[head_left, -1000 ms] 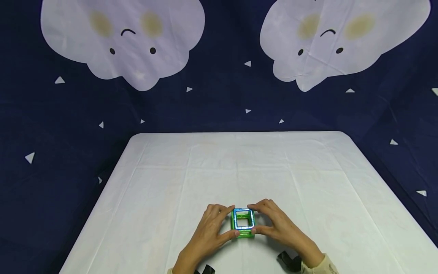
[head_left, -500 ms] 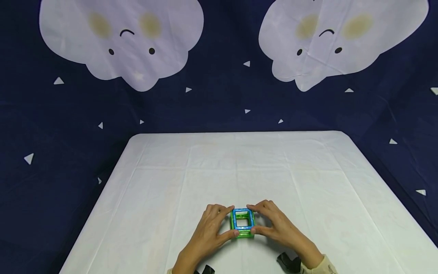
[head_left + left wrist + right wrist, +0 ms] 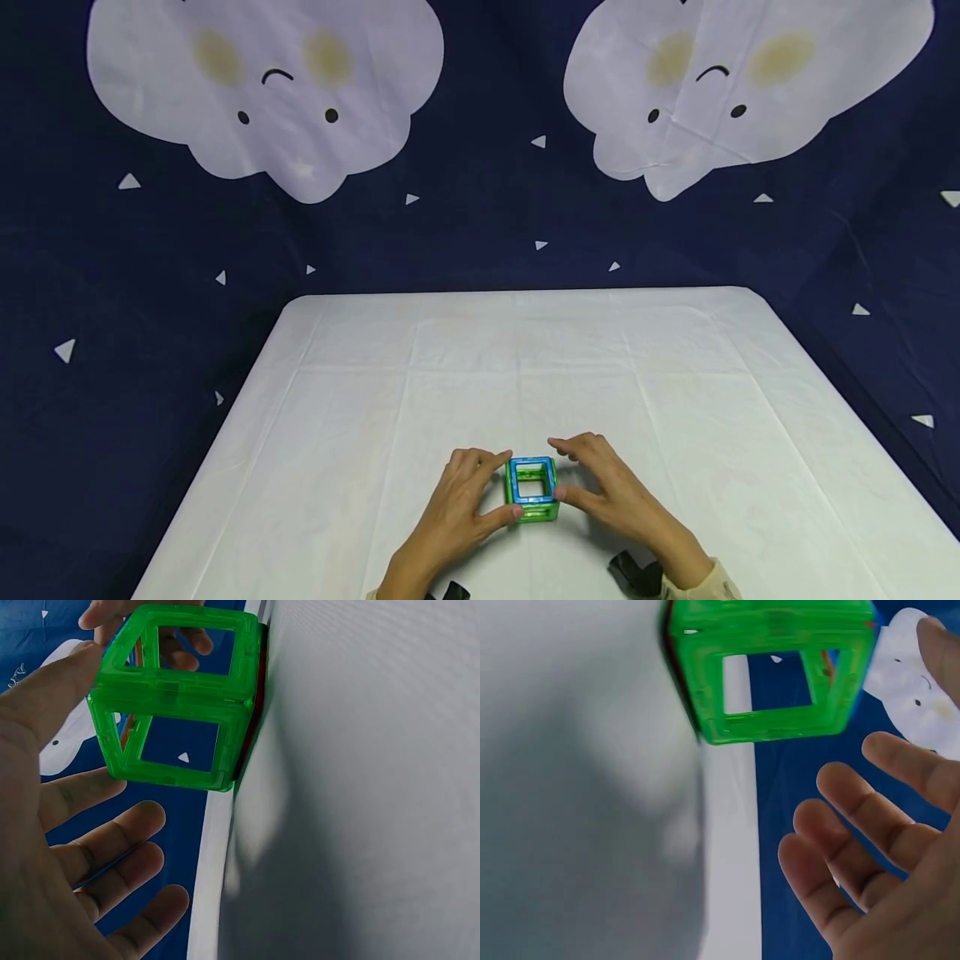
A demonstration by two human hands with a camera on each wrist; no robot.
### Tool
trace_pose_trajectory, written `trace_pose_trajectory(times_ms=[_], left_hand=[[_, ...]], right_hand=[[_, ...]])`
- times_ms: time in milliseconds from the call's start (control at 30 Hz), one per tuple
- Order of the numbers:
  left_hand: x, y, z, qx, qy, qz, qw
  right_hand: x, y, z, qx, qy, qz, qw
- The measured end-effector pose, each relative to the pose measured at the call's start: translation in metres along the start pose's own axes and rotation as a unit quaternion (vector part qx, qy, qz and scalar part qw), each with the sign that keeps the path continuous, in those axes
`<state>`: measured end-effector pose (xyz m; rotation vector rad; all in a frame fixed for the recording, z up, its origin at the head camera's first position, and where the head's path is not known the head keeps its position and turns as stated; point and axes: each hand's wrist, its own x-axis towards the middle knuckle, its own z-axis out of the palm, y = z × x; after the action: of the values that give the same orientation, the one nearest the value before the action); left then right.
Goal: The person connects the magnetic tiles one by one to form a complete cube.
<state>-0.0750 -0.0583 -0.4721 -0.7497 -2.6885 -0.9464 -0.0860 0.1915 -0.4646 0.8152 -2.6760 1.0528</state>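
Note:
A small cube built of magnetic tiles [image 3: 537, 512] stands on the table, with green see-through side frames, a blue square frame [image 3: 551, 479] on top and a thin red edge [image 3: 251, 712] at its base. My left hand [image 3: 461, 500] holds its left side, thumb at the near top corner and index finger at the far one. To the right, my right hand [image 3: 626, 504] has its index finger raised off the cube, its thumb tip right at the near right corner. In the right wrist view, the right fingers [image 3: 885, 825] are spread and loosely bent beside the cube.
The white cloth-covered table [image 3: 465, 367] extends beyond the hands to a rounded far edge. Behind it hangs a dark blue cloth [image 3: 480, 225] printed with white clouds and small triangles. A black strap [image 3: 636, 575] is by the right wrist.
My right index finger has lifted from the cube's far right corner, and the right hand has eased slightly to the right. The left hand and the cube stay in place.

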Motion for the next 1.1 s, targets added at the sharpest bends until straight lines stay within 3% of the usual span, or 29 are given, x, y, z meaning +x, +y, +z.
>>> trace_pose_trajectory(times_ms=[267, 667, 900, 1100], left_hand=[[-0.002, 0.001, -0.006, 0.016, 0.033, -0.021, 0.9991], [0.003, 0.0, -0.027, 0.066, 0.082, -0.076, 0.9915], [0.004, -0.004, -0.037, 0.087, 0.087, -0.113, 0.9859], [0.005, -0.006, -0.04, 0.114, 0.111, -0.11, 0.9811]], right_hand=[[0.0, -0.006, -0.005, -0.061, 0.078, 0.01, 0.995], [0.001, -0.001, -0.006, -0.128, 0.191, 0.008, 0.973], [-0.001, 0.002, -0.006, -0.15, 0.216, 0.012, 0.965], [-0.003, 0.004, -0.005, -0.178, 0.224, 0.017, 0.958]])
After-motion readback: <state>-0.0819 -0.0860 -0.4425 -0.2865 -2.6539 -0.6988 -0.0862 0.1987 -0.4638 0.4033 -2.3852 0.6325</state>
